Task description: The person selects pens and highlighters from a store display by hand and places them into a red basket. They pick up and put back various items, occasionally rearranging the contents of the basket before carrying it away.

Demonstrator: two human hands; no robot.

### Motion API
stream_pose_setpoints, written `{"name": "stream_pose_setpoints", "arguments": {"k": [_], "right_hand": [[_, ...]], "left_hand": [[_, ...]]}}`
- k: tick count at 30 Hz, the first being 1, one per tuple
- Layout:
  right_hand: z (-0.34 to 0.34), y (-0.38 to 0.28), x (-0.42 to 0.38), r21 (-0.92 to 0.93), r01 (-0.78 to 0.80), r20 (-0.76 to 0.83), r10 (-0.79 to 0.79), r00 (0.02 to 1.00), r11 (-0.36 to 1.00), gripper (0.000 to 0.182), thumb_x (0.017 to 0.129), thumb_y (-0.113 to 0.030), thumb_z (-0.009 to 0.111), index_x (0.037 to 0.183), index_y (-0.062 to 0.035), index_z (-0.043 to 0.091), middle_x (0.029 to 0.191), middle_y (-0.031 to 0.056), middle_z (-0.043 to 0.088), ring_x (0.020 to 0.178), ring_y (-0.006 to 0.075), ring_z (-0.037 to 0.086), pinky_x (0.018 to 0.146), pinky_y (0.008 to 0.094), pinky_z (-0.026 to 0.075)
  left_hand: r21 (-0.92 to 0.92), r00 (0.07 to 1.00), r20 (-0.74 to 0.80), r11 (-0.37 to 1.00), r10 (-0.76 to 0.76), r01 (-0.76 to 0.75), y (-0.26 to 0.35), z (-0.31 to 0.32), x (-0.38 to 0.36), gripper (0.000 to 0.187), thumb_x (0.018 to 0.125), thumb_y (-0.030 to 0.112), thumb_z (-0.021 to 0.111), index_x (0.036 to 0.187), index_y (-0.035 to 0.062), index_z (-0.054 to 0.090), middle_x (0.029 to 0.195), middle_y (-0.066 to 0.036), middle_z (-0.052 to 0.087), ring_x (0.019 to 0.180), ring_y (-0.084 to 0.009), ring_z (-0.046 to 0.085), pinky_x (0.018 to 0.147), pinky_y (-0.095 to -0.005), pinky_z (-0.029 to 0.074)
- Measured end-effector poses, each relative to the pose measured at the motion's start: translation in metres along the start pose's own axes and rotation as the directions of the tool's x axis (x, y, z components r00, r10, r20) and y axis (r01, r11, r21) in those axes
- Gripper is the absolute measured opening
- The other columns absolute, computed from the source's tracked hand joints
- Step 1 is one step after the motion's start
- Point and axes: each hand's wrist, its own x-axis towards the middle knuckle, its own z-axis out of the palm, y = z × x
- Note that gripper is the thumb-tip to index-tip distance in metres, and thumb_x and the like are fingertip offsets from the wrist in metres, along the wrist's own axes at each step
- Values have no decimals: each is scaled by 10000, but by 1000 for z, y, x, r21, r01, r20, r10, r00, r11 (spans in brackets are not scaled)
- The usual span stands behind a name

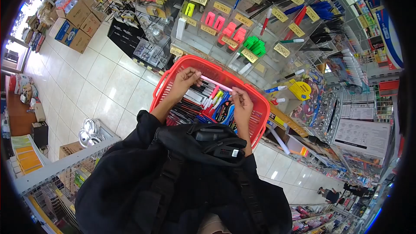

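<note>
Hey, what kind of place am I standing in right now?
Probably a stationery shop or a store's stationery section: clear bins of pens and highlighters carry price labels, a red shopping basket holds more pens, and further racks of goods line the tiled floor.

- The person wears a loose black top (117,177), its long sleeves (149,119) bunched in folds.
- Across the front sits a black bag (197,141) with zipped, layered pockets (soft, by its creases).
- It bears a small white label (235,152), too small to read.
- Two black straps (170,173) with dark buckles (170,169) run over the top.
</note>
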Motion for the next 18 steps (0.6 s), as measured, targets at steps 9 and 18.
{"name": "stream_pose_setpoints", "arguments": {"k": [9, 18], "right_hand": [[1, -3, -1, -53, 34, -14, -35, 999, 998, 178, 922, -91, 632, 1076, -6, 652, 852, 24, 650, 723, 67, 576, 613, 219, 482], [-3, 3, 0, -71, -32, 11, 33, 999, 997, 207, 933, -99, 613, 1111, 2, 641, 904, 36, 664, 770, 83, 593, 668, 229, 495]], "left_hand": [[-123, 1000, 7, 992, -24, 25, -2, 0, 1, 165, 957, 163, 594, 1032, 17, 584, 864, -51, 632, 785, -129, 612, 733, -274, 495], [-145, 1000, 8, 989, -8, 9, -2, 1, 0, 178, 907, 60, 632, 1065, 17, 562, 880, -52, 646, 785, -127, 621, 755, -254, 500]]}}
